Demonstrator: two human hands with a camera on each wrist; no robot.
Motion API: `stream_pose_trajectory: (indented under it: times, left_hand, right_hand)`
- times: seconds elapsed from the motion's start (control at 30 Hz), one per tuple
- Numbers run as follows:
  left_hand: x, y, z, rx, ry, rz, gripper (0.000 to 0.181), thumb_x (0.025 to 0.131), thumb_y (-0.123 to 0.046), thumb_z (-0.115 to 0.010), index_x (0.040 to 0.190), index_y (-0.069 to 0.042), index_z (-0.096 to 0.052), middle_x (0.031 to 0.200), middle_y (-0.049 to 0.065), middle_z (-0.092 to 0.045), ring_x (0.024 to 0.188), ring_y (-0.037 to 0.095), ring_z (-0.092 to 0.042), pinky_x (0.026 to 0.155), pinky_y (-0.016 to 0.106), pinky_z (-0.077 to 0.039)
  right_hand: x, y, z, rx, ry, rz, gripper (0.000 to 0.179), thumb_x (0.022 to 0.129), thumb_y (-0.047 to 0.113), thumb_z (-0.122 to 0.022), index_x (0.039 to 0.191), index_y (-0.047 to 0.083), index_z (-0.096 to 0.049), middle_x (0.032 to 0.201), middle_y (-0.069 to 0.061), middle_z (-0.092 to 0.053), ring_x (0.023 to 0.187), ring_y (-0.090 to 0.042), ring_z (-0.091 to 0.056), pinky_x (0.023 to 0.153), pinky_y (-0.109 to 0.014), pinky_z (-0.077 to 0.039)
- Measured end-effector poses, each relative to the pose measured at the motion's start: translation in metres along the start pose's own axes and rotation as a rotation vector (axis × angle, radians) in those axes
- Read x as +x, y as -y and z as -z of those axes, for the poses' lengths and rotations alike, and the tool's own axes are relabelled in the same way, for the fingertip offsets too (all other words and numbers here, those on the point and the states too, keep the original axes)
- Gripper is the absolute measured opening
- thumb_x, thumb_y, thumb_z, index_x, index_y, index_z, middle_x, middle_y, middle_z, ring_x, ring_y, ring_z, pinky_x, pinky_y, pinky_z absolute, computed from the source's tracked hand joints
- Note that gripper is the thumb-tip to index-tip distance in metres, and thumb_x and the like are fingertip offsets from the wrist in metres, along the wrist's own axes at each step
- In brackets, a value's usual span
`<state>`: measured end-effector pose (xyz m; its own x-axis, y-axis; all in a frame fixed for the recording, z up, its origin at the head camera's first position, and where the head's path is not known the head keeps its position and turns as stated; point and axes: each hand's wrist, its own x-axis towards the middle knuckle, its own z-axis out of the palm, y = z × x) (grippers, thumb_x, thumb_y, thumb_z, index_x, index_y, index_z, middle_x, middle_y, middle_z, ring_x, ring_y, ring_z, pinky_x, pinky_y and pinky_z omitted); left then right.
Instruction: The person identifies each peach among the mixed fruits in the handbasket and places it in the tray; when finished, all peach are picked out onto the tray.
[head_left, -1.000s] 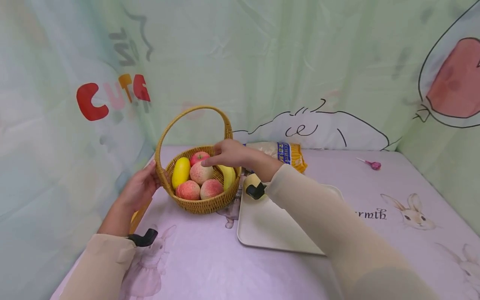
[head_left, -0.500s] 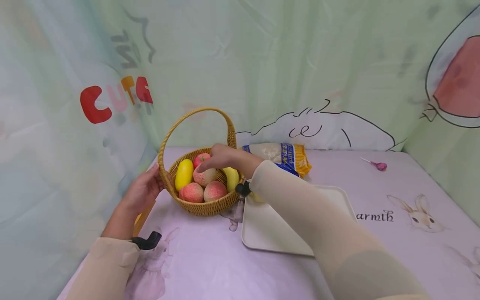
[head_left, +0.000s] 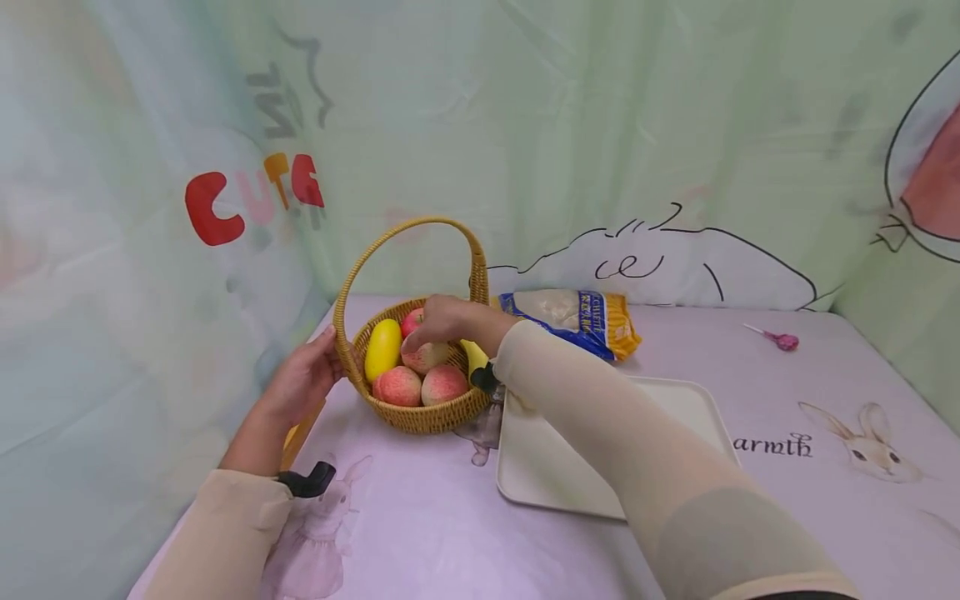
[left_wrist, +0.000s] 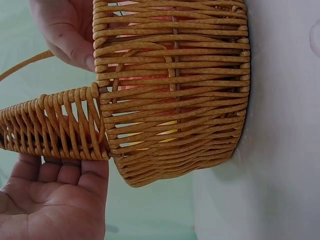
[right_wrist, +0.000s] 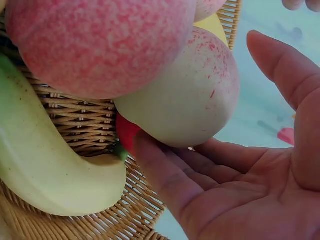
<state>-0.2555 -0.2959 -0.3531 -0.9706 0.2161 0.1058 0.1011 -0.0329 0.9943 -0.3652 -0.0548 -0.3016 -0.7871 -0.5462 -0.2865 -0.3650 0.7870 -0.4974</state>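
Observation:
A wicker basket [head_left: 423,421] with a tall hoop handle stands at the back left, full of fruit. My left hand [head_left: 303,375] holds the base of its handle, fingers behind the weave in the left wrist view. Over the basket reaches my right hand [head_left: 461,321]. In the right wrist view its fingers [right_wrist: 170,175] lie along the far side of a pale peach [right_wrist: 200,95], while the thumb [right_wrist: 275,62] stands apart from it. Around this peach lie a yellow oval fruit [head_left: 383,346], a red apple [head_left: 410,322], a banana [right_wrist: 55,155] and two pink peaches [head_left: 397,386].
A white tray [head_left: 555,475] lies right of the basket, partly under my right sleeve. Behind it rests a blue and orange bag [head_left: 600,321]. A pink lollipop [head_left: 786,342] lies at the far right. Printed curtains [head_left: 600,125] enclose the table. Something orange-yellow [head_left: 300,433] shows beside my left wrist.
My right hand has lowered into the basket, its thumb now overlapping the middle peach. The left hand keeps its hold. The head view has swung slightly left, shifting everything rightward.

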Motion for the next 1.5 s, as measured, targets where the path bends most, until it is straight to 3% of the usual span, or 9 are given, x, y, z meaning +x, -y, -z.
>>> stream_pose_trajectory:
  times: [0.1, 0.27, 0.43, 0.77, 1.1, 1.33, 1.5]
  left_hand:
    - [0.0, 0.0, 0.0, -0.012, -0.007, -0.002, 0.036, 0.111, -0.047, -0.04, 0.124, -0.022, -0.061, 0.106, -0.004, -0.066, 0.098, 0.016, -0.059, 0.091, 0.023, -0.05]
    - [0.0, 0.0, -0.002, -0.021, 0.001, -0.005, 0.036, 0.111, -0.047, -0.041, 0.124, -0.02, -0.06, 0.104, -0.002, -0.065, 0.096, 0.015, -0.06, 0.091, 0.023, -0.051]
    - [0.001, 0.001, -0.002, -0.006, -0.009, -0.004, 0.037, 0.111, -0.048, -0.04, 0.128, -0.02, -0.058, 0.105, -0.003, -0.065, 0.095, 0.014, -0.06, 0.091, 0.022, -0.052]
    - [0.0, 0.001, -0.002, 0.005, -0.015, 0.007, 0.038, 0.111, -0.049, -0.04, 0.13, -0.021, -0.057, 0.108, -0.005, -0.066, 0.097, 0.016, -0.059, 0.09, 0.022, -0.051]
    - [0.0, -0.001, -0.003, 0.008, 0.005, -0.006, 0.037, 0.112, -0.048, -0.037, 0.128, -0.021, -0.057, 0.105, -0.004, -0.064, 0.095, 0.014, -0.059, 0.091, 0.022, -0.051]
    - [0.0, -0.001, -0.004, 0.015, 0.006, 0.001, 0.037, 0.111, -0.048, -0.038, 0.13, -0.021, -0.055, 0.107, -0.002, -0.063, 0.098, 0.016, -0.058, 0.092, 0.022, -0.051]
    - [-0.002, 0.0, -0.003, -0.002, 0.004, -0.001, 0.036, 0.112, -0.047, -0.037, 0.127, -0.021, -0.057, 0.107, -0.003, -0.064, 0.098, 0.016, -0.059, 0.092, 0.022, -0.051]
  right_hand:
    - [0.002, 0.0, -0.002, -0.01, 0.012, 0.002, 0.041, 0.089, 0.044, -0.079, 0.091, 0.01, -0.057, 0.082, -0.002, -0.048, 0.073, -0.018, -0.049, 0.065, -0.029, -0.043]
    - [0.006, 0.002, -0.006, -0.031, 0.038, -0.017, 0.046, 0.087, 0.041, -0.08, 0.109, 0.005, -0.063, 0.097, -0.006, -0.058, 0.085, -0.022, -0.057, 0.085, -0.038, -0.056]
    - [0.009, 0.006, -0.009, -0.055, 0.035, -0.032, 0.052, 0.087, 0.041, -0.08, 0.118, 0.003, -0.062, 0.107, -0.008, -0.06, 0.087, -0.021, -0.057, 0.09, -0.04, -0.058]
    - [0.0, 0.005, -0.006, -0.081, -0.032, 0.015, 0.041, 0.088, 0.042, -0.074, 0.102, 0.005, -0.064, 0.091, -0.005, -0.06, 0.095, -0.032, -0.067, 0.081, -0.038, -0.059]
    - [-0.019, 0.006, 0.013, 0.025, -0.084, 0.022, 0.042, 0.086, 0.044, -0.076, 0.1, 0.007, -0.062, 0.091, -0.004, -0.061, 0.082, -0.023, -0.061, 0.074, -0.033, -0.054]
    - [-0.041, 0.0, 0.016, 0.09, -0.131, 0.039, 0.037, 0.086, 0.04, -0.079, 0.076, 0.01, -0.06, 0.073, 0.001, -0.053, 0.067, -0.015, -0.05, 0.062, -0.024, -0.043]
    - [-0.057, -0.009, 0.018, 0.131, -0.122, 0.065, 0.036, 0.087, 0.044, -0.079, 0.081, 0.01, -0.07, 0.073, 0.001, -0.058, 0.074, -0.016, -0.053, 0.067, -0.026, -0.047]
